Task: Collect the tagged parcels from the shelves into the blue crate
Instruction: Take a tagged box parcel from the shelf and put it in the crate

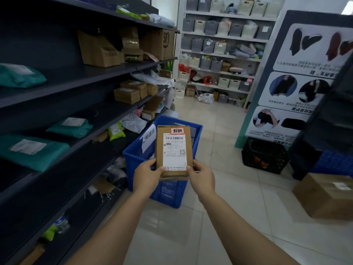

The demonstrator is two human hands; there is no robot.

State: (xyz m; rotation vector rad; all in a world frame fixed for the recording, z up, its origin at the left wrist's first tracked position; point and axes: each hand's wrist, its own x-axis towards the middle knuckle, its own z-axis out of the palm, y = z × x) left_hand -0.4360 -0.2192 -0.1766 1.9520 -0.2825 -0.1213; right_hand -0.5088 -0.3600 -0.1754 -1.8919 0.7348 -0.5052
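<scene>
I hold a small brown cardboard parcel (173,150) upright in front of me, above the near end of the blue crate (137,159). It carries a white shipping label and a red-edged tag with handwritten characters at its top. My left hand (146,175) grips its lower left edge and my right hand (200,175) grips its lower right edge. The crate stands on the tiled floor beside the dark shelves (80,77) and has a white paper sign on its left wall. Its inside is mostly hidden by the parcel.
The dark shelves on my left hold teal mailers (32,150), cardboard boxes (127,94) and plastic bags. A black crate (264,155) stands by a poster board on the right. A large cardboard box (324,196) sits on the floor at right. White shelves with baskets (219,44) fill the back wall.
</scene>
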